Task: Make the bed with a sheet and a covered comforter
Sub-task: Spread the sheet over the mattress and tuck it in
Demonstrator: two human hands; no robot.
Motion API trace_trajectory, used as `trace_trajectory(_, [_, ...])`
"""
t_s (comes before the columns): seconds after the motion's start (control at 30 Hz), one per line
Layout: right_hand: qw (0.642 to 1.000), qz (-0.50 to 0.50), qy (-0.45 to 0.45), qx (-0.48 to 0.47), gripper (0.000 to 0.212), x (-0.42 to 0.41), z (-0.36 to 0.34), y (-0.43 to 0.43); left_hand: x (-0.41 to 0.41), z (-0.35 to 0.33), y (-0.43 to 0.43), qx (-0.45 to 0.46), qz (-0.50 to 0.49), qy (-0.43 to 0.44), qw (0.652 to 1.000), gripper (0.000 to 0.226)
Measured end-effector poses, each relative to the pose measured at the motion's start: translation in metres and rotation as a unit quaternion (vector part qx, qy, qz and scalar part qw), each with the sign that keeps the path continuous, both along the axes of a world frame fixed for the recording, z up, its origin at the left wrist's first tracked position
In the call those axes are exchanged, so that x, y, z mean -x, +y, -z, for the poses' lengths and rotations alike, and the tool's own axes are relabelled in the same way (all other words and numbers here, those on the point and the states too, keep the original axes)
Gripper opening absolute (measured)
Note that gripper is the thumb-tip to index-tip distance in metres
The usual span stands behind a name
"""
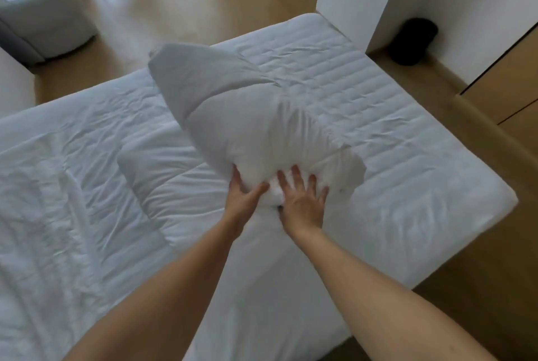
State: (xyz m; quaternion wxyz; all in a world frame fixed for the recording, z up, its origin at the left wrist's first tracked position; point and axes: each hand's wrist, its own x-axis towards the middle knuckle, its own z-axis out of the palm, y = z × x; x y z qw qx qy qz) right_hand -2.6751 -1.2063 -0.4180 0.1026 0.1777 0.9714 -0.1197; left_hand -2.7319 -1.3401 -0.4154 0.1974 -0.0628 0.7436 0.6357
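At the near edge of the bed, two bare arms reach out over the white bedding. The left hand grips the near end of a pillow, thumb on one side and fingers curled round the other. The right hand lies beside it, fingers spread and straight, pressing flat into the same end. The pillow is held up off the bed, tilted away, its far corner in the air.

It looks light and very soft. The filling dents under the fingers, so I'd take it by the bunched end or a corner, where the cloth gives something to pinch.

Below and to the left lies what I take for the covered comforter, rumpled, one thick fold turned over. It should be bulky but limp, best taken by its corners. To the right the sheet is stretched over the mattress. Beyond are the wood floor and a pale armchair.
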Motion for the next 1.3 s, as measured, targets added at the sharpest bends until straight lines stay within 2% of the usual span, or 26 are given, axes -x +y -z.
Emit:
trace_trajectory(0.07, [0.997,0.077,0.009,0.030,0.082,0.015,-0.001,0.052,0.017,-0.001,0.019,0.073,0.116,-0.010,0.990,0.099])
trace_trajectory(0.1, [0.989,0.133,0.020,0.063,0.081,0.021,-0.001,0.078,0.024,0.002,0.023,0.156,0.181,-0.013,0.971,0.103])
trace_trajectory(0.13, [0.974,0.199,0.043,0.101,0.079,0.027,-0.003,0.102,0.028,0.007,0.024,0.251,0.247,-0.016,0.936,0.110])
trace_trajectory(0.2, [0.917,0.353,0.099,0.154,0.075,0.039,-0.007,0.140,0.022,0.021,0.023,0.410,0.352,-0.049,0.840,0.133])
trace_trajectory(0.27, [0.808,0.521,0.195,0.195,0.068,0.046,-0.005,0.161,0.000,0.043,0.021,0.512,0.404,-0.077,0.754,0.143])
trace_trajectory(0.3, [0.762,0.567,0.219,0.222,0.067,0.047,0.002,0.165,-0.013,0.053,0.019,0.545,0.406,-0.075,0.730,0.141])
trace_trajectory(0.33, [0.742,0.583,0.209,0.257,0.071,0.047,0.009,0.160,-0.023,0.059,0.018,0.572,0.395,-0.062,0.716,0.136])
trace_trajectory(0.37, [0.755,0.561,0.165,0.299,0.077,0.044,0.023,0.149,-0.031,0.064,0.016,0.593,0.375,-0.041,0.711,0.124])
trace_trajectory(0.43, [0.794,0.469,0.045,0.385,0.098,0.036,0.048,0.119,-0.040,0.071,0.009,0.606,0.336,0.016,0.721,0.081])
trace_trajectory(0.47, [0.787,0.445,0.009,0.427,0.109,0.032,0.056,0.107,-0.043,0.072,0.006,0.606,0.322,0.045,0.726,0.060])
trace_trajectory(0.5, [0.762,0.438,0.007,0.476,0.111,0.031,0.062,0.098,-0.047,0.072,0.002,0.600,0.311,0.061,0.734,0.046])
trace_trajectory(0.57, [0.714,0.408,0.019,0.569,0.083,0.033,0.065,0.083,-0.052,0.065,-0.006,0.568,0.297,0.050,0.766,0.033])
trace_trajectory(0.6, [0.713,0.375,0.013,0.592,0.069,0.034,0.066,0.075,-0.054,0.059,-0.011,0.535,0.280,0.029,0.797,0.032])
trace_trajectory(0.63, [0.729,0.342,0.000,0.594,0.065,0.035,0.065,0.064,-0.055,0.052,-0.016,0.487,0.241,-0.005,0.840,0.032])
trace_trajectory(0.7, [0.776,0.255,-0.017,0.576,0.064,0.030,0.057,0.033,-0.053,0.031,-0.031,0.326,0.098,-0.100,0.935,0.032])
trace_trajectory(0.73, [0.805,0.193,-0.022,0.561,0.061,0.026,0.047,0.013,-0.050,0.017,-0.041,0.238,0.010,-0.133,0.962,0.039])
trace_trajectory(0.8, [0.857,0.060,-0.045,0.510,0.051,0.012,0.016,-0.035,-0.046,-0.011,-0.064,0.146,-0.118,-0.137,0.973,0.071])
trace_trajectory(0.83, [0.871,-0.005,-0.053,0.489,0.046,0.002,-0.002,-0.057,-0.046,-0.025,-0.076,0.137,-0.144,-0.112,0.974,0.088])
trace_trajectory(0.87, [0.879,-0.058,-0.057,0.470,0.040,-0.009,-0.017,-0.079,-0.048,-0.038,-0.089,0.154,-0.151,-0.088,0.972,0.101])
trace_trajectory(0.93, [0.873,-0.119,-0.051,0.471,0.026,-0.034,-0.041,-0.117,-0.057,-0.060,-0.115,0.236,-0.140,-0.069,0.959,0.111])
trace_trajectory(0.97, [0.866,-0.134,-0.043,0.481,0.021,-0.048,-0.048,-0.134,-0.063,-0.068,-0.128,0.276,-0.137,-0.072,0.949,0.107])
trace_trajectory(1.03, [0.861,-0.163,-0.028,0.481,0.020,-0.070,-0.057,-0.165,-0.078,-0.081,-0.157,0.302,-0.151,-0.083,0.938,0.083])
trace_trajectory(1.13, [0.857,-0.185,-0.012,0.481,0.021,-0.093,-0.075,-0.208,-0.097,-0.097,-0.202,0.252,-0.178,-0.102,0.946,0.042])
trace_trajectory(1.2, [0.854,-0.176,0.003,0.490,0.019,-0.105,-0.089,-0.238,-0.106,-0.105,-0.234,0.195,-0.189,-0.091,0.958,0.035])
trace_trajectory(1.3, [0.870,-0.126,0.000,0.478,0.037,-0.120,-0.107,-0.292,-0.116,-0.120,-0.289,0.176,-0.164,-0.038,0.970,0.032])
